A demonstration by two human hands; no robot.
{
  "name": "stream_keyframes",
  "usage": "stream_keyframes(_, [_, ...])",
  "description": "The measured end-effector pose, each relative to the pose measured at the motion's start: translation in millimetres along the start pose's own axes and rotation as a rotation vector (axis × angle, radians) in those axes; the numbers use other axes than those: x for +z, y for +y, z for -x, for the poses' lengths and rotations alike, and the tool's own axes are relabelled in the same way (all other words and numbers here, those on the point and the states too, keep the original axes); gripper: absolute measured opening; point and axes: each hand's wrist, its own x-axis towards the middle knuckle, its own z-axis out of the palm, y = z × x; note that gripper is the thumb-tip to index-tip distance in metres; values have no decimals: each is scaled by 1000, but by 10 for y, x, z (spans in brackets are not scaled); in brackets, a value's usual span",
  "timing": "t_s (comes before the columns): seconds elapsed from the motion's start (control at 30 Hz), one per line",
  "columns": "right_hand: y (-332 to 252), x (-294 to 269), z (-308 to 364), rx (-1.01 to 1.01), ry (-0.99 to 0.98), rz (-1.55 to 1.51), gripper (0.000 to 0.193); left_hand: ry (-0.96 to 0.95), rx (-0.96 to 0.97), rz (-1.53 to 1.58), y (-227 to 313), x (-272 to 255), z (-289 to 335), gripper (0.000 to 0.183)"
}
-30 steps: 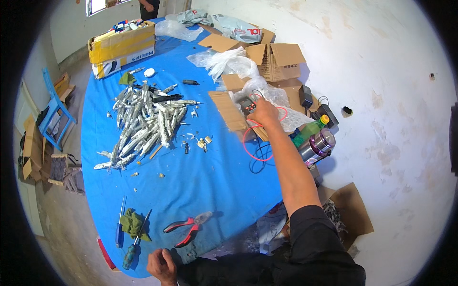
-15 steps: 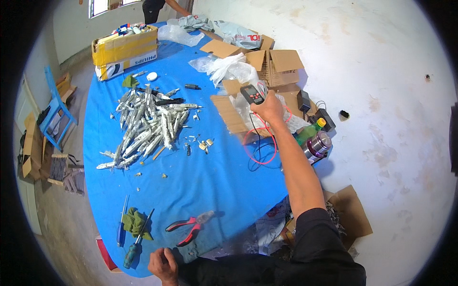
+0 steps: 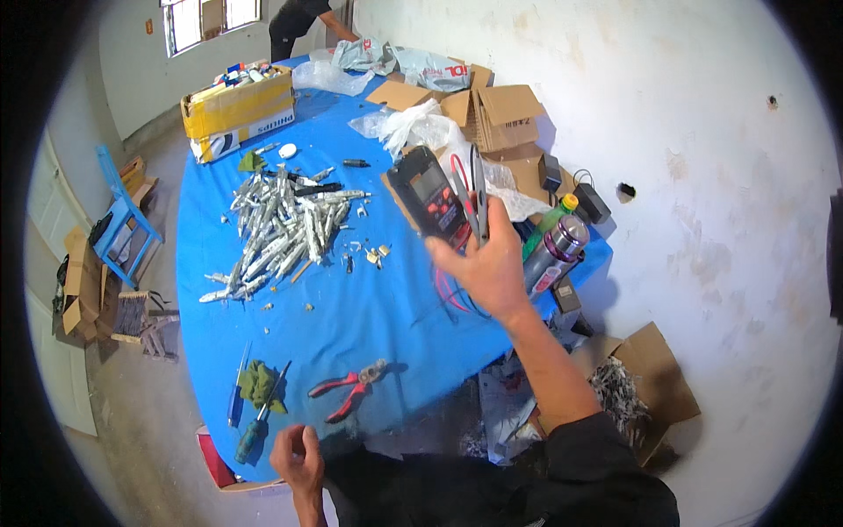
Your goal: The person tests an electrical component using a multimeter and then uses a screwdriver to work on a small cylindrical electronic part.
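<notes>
My right hand [image 3: 492,268] grips a black multimeter [image 3: 430,195] with a screen and red buttons, raised above the table's right side. Held along with it are its red test probe [image 3: 461,189] and black test probe [image 3: 479,193]; their thin leads hang below. My left hand [image 3: 299,452] is near the front table edge, fingers loosely curled, thumb apart, with nothing visible in it. Close to it lie a green-handled screwdriver [image 3: 252,439], a blue-handled screwdriver [image 3: 235,404], a green cloth [image 3: 259,384] and red-handled pliers [image 3: 349,391].
On the blue-covered table [image 3: 351,307] lies a pile of slim silvery-white parts [image 3: 277,224]. A taped carton [image 3: 237,114] stands behind it. To the right are a thermos [image 3: 553,255], a green bottle [image 3: 549,220], plastic bags [image 3: 421,123] and cardboard [image 3: 505,114]. Another person [image 3: 303,26] bends over the far end.
My right hand has brought the multimeter nearer and lifted it, with both probes now upright beside it. My left hand has risen slightly and its fingers have loosened. The whole view has shifted.
</notes>
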Motion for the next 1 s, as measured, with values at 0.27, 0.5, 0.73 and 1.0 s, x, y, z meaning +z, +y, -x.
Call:
stream_keyframes(0.27, [-472, -135, 1132, 150, -10, 238, 69, -340, -72, 606, 1577, 687, -343, 48])
stream_keyframes(0.5, [-624, -147, 1659, 189, -15, 225, 67, -595, -123, 934, 1950, 844, -89, 38])
stream_keyframes(0.73, [-757, -285, 1949, 428, -101, 89, 57, -614, -202, 886, 1763, 818, 80, 36])
stream_keyframes(1.0, [-584, -568, 2039, 659, 31, -284, 28, -792, -377, 949, 1309, 939, 173, 41])
